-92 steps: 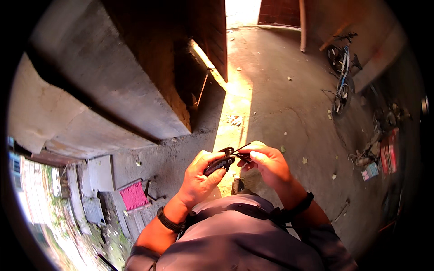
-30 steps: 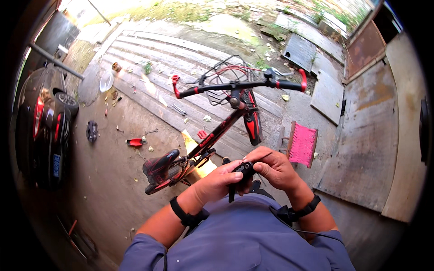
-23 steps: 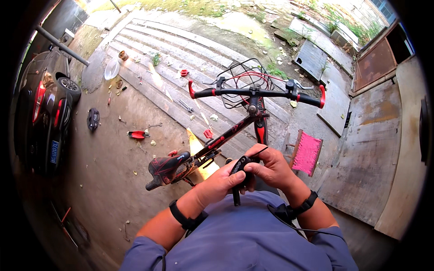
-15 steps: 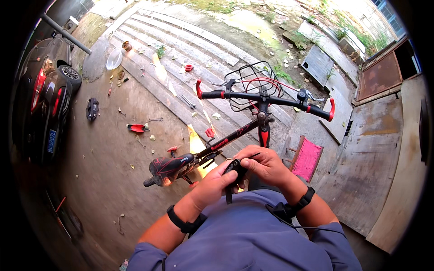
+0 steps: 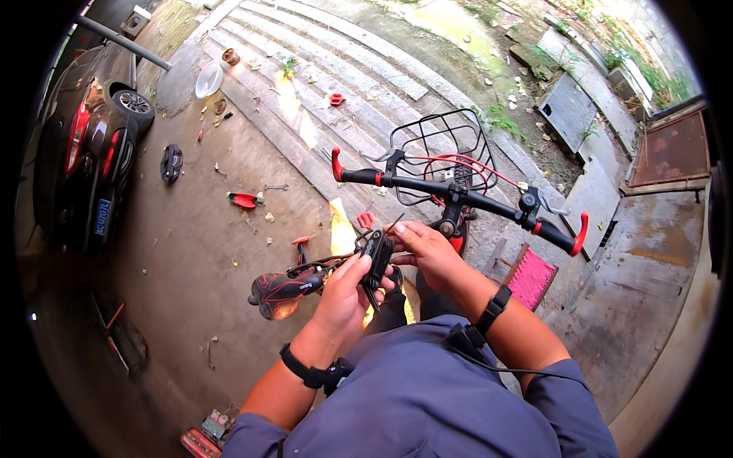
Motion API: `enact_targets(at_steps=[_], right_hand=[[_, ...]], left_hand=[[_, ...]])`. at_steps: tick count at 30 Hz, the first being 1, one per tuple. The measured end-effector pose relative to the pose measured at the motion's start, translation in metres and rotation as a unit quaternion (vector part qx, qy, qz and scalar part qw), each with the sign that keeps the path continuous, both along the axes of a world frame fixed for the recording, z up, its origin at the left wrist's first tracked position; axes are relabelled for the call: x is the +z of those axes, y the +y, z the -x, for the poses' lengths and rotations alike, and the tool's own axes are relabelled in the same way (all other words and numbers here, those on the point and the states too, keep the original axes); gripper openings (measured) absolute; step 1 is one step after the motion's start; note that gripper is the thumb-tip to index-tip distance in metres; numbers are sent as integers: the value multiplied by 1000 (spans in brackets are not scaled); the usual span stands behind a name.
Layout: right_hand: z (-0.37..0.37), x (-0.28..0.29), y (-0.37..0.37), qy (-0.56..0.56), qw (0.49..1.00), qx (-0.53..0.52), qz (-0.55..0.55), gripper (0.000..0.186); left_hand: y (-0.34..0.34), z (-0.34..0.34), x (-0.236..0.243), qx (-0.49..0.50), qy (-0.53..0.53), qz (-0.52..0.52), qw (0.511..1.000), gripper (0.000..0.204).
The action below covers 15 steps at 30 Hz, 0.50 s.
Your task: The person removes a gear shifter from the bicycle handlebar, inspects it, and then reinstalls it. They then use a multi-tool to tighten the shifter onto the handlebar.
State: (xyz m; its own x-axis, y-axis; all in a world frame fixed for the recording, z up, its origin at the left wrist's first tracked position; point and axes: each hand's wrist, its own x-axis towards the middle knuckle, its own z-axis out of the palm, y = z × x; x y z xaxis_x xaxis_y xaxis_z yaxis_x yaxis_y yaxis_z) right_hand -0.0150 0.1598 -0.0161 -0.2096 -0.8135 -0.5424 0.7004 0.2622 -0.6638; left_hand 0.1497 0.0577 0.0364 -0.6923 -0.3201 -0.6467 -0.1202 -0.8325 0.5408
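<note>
1. Since half a second ago, both hands have lifted a little and the small black folding multi-tool (image 5: 376, 256) now stands more upright between them, in front of the chest.
2. Fingers (image 5: 353, 269) of the left hand (image 5: 345, 294) are clenched around the tool's lower body from the left side.
3. Fingers (image 5: 402, 230) of the right hand (image 5: 426, 252) pinch the tool's upper part from the right, thumb pressed against it; a thin metal piece sticks out near the top.
4. Each wrist wears a black band, and a black cable runs from the right band down over the blue-grey shirt (image 5: 427, 397).
5. Just beyond the hands stands a red-and-black bicycle (image 5: 450, 195): its black and red saddle (image 5: 279, 290) lies left of the left hand, and its black handlebar with red grip ends crosses above the right hand.
6. Mounted ahead of the handlebar is a black wire basket (image 5: 439, 145).
7. Beside the right forearm stands a low stool with a pink woven seat (image 5: 531, 278).
8. Farther left on the concrete floor (image 5: 206, 229) lies a small red tool (image 5: 244, 200), and a dark parked car (image 5: 88, 160) sits at the far left.
</note>
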Motion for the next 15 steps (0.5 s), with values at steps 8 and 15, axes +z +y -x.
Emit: enact_targets(at_steps=[8, 15], right_hand=[[23, -36, -29, 133, 991, 2, 9, 35], [91, -9, -43, 646, 760, -52, 49, 29]], left_hand=[[-36, 48, -24, -9, -159, 216, 963, 34], [-58, 76, -40, -20, -245, 296, 923, 39]])
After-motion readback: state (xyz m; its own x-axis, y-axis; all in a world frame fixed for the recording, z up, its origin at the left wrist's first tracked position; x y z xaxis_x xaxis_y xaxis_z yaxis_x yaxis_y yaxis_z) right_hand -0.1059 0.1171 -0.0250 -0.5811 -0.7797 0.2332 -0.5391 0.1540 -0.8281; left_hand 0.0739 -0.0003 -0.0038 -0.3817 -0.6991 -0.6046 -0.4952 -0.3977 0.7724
